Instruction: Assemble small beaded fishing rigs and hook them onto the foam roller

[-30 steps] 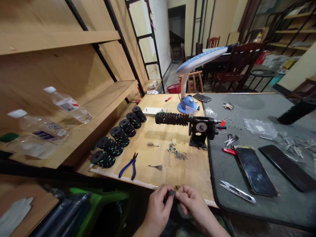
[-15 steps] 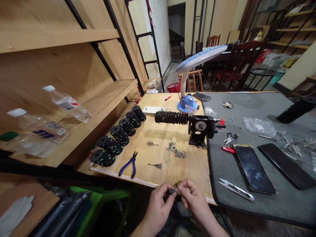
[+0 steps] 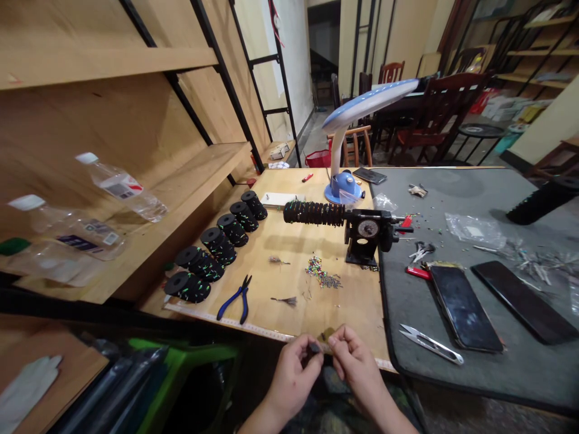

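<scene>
My left hand (image 3: 294, 374) is closed in a pinch at the table's front edge, with a small dark grey piece (image 3: 315, 348) between thumb and fingers. Close beside it, my right hand (image 3: 355, 361) also pinches; what its fingertips hold is too small to make out. Just past the fingertips shows an olive-brown piece (image 3: 327, 333), and I cannot tell whether either hand touches it. Beyond the hands, colourful beads (image 3: 316, 268) lie in a pile with small grey metal bits. A small bundle of fine strands (image 3: 286, 301) and blue-handled pliers (image 3: 239, 301) lie to the left.
A black hand-cranked winder (image 3: 364, 235) carries a wrapped black roll (image 3: 314, 213). Several black foam spools (image 3: 187, 287) line the left side. On the grey mat (image 3: 393, 313) are thread snips (image 3: 432, 345) and phones (image 3: 465, 307). A desk lamp (image 3: 344, 184) stands behind.
My right fingertips have shifted slightly away from my left ones, opening a small gap. The olive-brown piece sits a little differently behind them. The table items stay put.
</scene>
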{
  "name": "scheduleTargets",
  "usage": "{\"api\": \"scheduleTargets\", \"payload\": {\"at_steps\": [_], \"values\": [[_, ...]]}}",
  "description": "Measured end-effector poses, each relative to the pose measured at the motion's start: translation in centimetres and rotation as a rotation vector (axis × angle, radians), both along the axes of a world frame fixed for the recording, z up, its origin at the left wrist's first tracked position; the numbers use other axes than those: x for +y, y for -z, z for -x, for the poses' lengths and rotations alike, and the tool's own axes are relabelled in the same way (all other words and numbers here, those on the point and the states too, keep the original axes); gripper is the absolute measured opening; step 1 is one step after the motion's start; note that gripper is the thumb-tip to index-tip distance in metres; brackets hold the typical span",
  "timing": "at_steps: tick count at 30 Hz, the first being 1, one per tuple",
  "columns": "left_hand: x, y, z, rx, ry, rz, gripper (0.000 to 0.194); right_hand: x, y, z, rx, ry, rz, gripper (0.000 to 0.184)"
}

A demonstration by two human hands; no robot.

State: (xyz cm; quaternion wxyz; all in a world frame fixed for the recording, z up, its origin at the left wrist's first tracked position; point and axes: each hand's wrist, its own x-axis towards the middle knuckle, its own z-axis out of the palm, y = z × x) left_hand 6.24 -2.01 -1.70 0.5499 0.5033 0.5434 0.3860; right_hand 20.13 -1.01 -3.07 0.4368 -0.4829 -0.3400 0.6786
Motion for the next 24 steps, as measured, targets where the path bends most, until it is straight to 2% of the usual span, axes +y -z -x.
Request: {"api": "scheduleTargets", "payload": {"at_steps": [5, 11, 16, 19, 24], "values": [[-0.1, 0.2, -0.4, 0.033, -0.007, -0.055, 0.006, -0.1, 0.3, 0.4, 0.002, 0.005, -0.021, 0.055], [0.0, 0.0, -0.6, 0.061, -0.051, -0.021, 0.014, -0.3, 0.4, 0.2, -0.01, -0.044, -0.067, 0.048], [0.6, -1.2, 0.2, 0.079, -0.035, -0.051, 0.014, 0.1, -0.6, -0.9, -0.196, -0.168, -0.179, 0.034], [1.2, -1.7, 1.0, 0.147, -0.017, -0.121, 0.017, 0.1, -0.7, -0.9, -0.323, -0.243, -0.25, 0.025], [2.1, -1.2, 1.8, 0.317, 0.01, -0.286, 0.017, 0.0, -0.2, -0.2, -0.465, -0.221, -0.401, 0.019]]}}
